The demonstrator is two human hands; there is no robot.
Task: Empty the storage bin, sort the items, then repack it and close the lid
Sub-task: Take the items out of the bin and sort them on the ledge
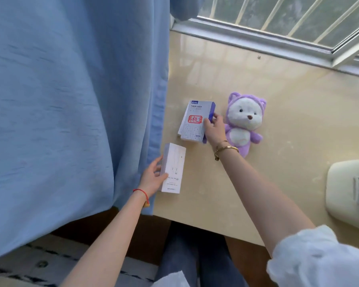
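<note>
The left hand grips the long left side of a tall white box, thumb on its top face and fingers curled along its edge. The printing on this box is too small to read. The right hand holds the right edge of a blue and white box, thumb on its face and fingers round the dark blue side. This box carries a small blue logo at its top corner that cannot be made out, and a red square stamp with characters in the middle of its face. The left wrist wears a red string, the right wrist a gold bangle.

The blue and white box lies just beyond the tall white box, both flat on a pale beige counter. A purple and white plush toy lies face up just right of the blue and white box, beside the right hand. A cream plastic lid sits well to the right of the toy, at the frame's edge. A blue curtain hangs left of both boxes. A barred window runs along the counter's far side.
</note>
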